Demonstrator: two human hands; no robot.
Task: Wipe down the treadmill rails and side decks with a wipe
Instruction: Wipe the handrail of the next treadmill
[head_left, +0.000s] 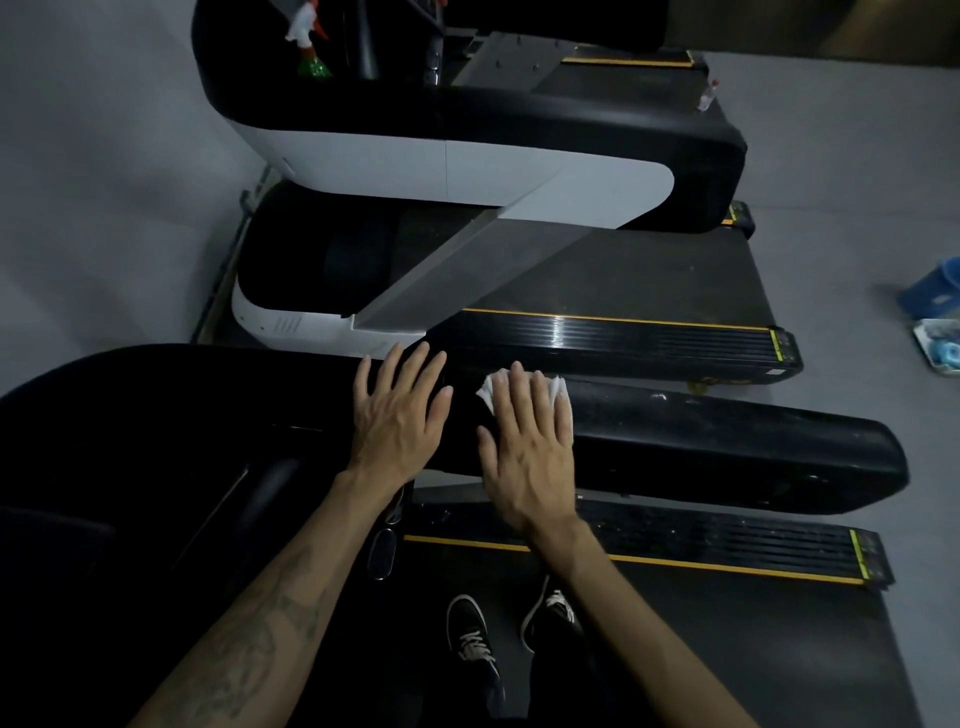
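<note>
pressing flat on the black rail, two bare hands sit side by side at its near, wide end. the left hand lies spread, fingers straight and apart, palm down on the rail with nothing under it, seemingly as a brace. just to its right, apart from it by a narrow strip of rail, the right hand is likewise spread with fingers straight, and it pins a white wipe to the rail's top; neither grip pinches or curls round anything. the wipe shows as crumpled edges past the fingertips and along the outer side of the hand.

the rail's long axis runs from the hands away to the right, ending in a rounded tip, so the unwiped length appears to lie rightward of the wipe, and the right hand is the nearer one to it. pale specks on that stretch suggest work still to do. below the rail lies a ribbed side deck edged in yellow, beside the belt where two black shoes stand.

count: two hands, one wipe, two treadmills in sight, the far treadmill showing its own deck. farther right on the floor, a blue tub and a small tray; what it holds cannot be told.
</note>
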